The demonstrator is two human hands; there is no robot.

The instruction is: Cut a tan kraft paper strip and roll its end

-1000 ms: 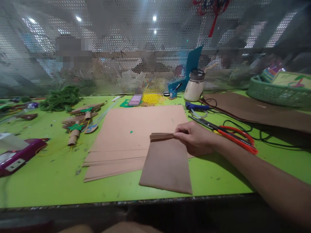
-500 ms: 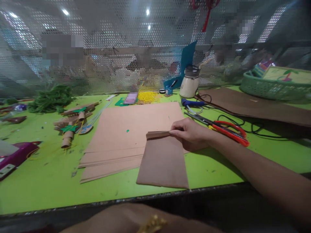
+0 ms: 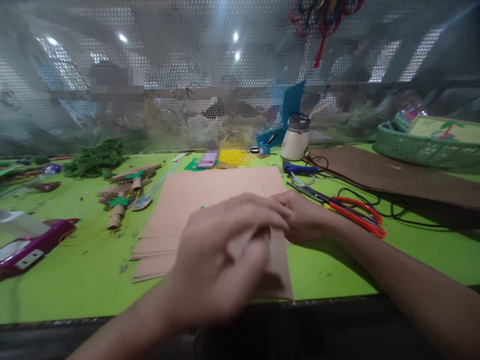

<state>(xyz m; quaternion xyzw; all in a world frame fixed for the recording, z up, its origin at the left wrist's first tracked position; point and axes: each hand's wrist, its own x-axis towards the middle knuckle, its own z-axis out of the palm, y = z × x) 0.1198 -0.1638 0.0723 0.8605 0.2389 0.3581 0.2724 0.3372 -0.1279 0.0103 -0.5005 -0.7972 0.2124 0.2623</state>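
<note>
A small brown paper piece [image 3: 279, 272], probably folded, lies at the table's front edge, partly hidden. My right hand [image 3: 300, 215] pinches its upper end, though the left fingers partly cover the grip. My left hand [image 3: 221, 250], blurred by motion, hangs over the same piece. Its fingers reach toward the right hand, with the thumb apart below them. Whether the left hand touches the paper I cannot tell. Underneath and behind is a stack of larger tan paper sheets [image 3: 221, 185].
Red-handled scissors [image 3: 354, 212] and a blue glue gun [image 3: 300, 168] lie right of the stack. A white jar [image 3: 295, 142] stands behind. At left are brown paper figures [image 3: 119, 205] and a purple power strip [image 3: 33, 250]. A green basket [image 3: 423, 147] sits at far right.
My left hand has risen from the bottom edge to over the brown paper, now covering much of it. My right hand keeps its pinch. The view has tilted slightly upward.
</note>
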